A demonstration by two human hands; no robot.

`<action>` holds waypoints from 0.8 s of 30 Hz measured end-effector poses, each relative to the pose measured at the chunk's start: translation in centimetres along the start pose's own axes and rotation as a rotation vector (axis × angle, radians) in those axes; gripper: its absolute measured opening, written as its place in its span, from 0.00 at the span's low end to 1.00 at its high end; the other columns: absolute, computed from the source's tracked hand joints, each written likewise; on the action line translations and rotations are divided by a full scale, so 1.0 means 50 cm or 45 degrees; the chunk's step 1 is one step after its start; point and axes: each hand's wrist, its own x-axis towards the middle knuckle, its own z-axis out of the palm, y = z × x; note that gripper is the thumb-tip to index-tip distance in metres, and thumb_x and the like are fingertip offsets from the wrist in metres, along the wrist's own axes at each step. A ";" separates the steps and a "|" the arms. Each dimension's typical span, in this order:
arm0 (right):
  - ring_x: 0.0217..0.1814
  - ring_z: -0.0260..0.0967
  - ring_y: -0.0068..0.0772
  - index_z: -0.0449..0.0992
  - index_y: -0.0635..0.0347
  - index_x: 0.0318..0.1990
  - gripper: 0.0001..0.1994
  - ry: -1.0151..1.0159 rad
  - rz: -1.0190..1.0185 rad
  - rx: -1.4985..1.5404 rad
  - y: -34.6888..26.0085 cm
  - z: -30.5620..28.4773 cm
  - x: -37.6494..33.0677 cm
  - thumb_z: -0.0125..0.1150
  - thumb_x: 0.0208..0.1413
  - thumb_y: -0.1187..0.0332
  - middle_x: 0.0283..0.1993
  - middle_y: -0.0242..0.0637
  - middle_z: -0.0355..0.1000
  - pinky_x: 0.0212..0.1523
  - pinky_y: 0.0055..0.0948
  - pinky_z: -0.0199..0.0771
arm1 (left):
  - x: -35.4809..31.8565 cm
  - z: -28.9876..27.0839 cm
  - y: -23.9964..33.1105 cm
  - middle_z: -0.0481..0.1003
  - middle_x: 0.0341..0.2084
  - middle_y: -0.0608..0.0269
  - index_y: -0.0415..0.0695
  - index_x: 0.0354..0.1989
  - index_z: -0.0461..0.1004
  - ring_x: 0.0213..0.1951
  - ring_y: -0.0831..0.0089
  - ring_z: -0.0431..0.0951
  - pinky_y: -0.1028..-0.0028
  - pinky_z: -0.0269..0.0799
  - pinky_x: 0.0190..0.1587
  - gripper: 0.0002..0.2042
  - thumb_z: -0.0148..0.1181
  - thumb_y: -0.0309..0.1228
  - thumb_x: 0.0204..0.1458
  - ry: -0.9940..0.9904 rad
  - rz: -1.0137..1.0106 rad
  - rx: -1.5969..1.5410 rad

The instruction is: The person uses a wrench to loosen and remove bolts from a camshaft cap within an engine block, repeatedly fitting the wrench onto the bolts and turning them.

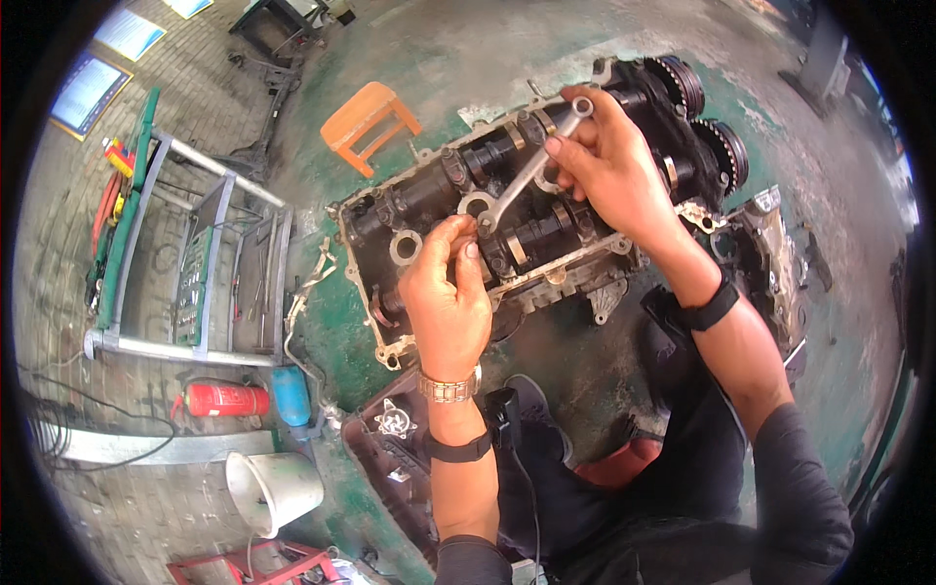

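A silver combination wrench (531, 174) slants across the engine's cylinder head (366, 312). My right hand (614, 161) grips it near its ring end, thumb along the shaft and fingers behind. Its lower end rests by a camshaft bearing cap, close to the fingertips of my left hand (448, 283). Those fingers are pinched together; whatever is between them is hidden. Black camshafts (487, 156) run lengthwise under my hands, with two toothed gears (717, 156) at the far right end. Pale round openings (406, 248) lie along the middle, one just left of my left fingers.
Behind the engine stands an orange wooden stool (369, 122). A metal tool rack (200, 346) is at left, above a red fire extinguisher (226, 399), blue cylinder (291, 395) and white bucket (273, 492). Another metal engine part (765, 244) lies at right; a small star-shaped part (394, 419) lies near my left forearm.
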 end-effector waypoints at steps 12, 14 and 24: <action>0.26 0.69 0.19 0.60 0.66 0.61 0.26 -0.077 -0.044 -0.079 0.020 0.006 0.042 0.60 0.56 0.71 0.27 0.32 0.73 0.25 0.21 0.71 | 0.007 0.012 -0.003 0.79 0.37 0.56 0.33 0.46 0.73 0.39 0.72 0.79 0.74 0.73 0.44 0.10 0.52 0.18 0.56 0.010 -0.162 -0.157; 0.25 0.70 0.20 0.60 0.66 0.60 0.25 -0.096 -0.040 -0.101 0.021 0.007 0.046 0.60 0.56 0.71 0.27 0.33 0.73 0.26 0.22 0.71 | 0.008 0.010 0.001 0.79 0.37 0.56 0.33 0.46 0.73 0.39 0.72 0.78 0.74 0.73 0.45 0.10 0.52 0.18 0.56 0.013 -0.163 -0.141; 0.23 0.68 0.22 0.61 0.66 0.59 0.24 -0.073 -0.181 -0.133 0.004 0.028 0.054 0.59 0.56 0.73 0.25 0.35 0.73 0.25 0.24 0.70 | 0.012 0.008 -0.003 0.79 0.37 0.57 0.32 0.46 0.73 0.38 0.73 0.78 0.75 0.73 0.43 0.11 0.55 0.17 0.54 0.000 -0.237 -0.163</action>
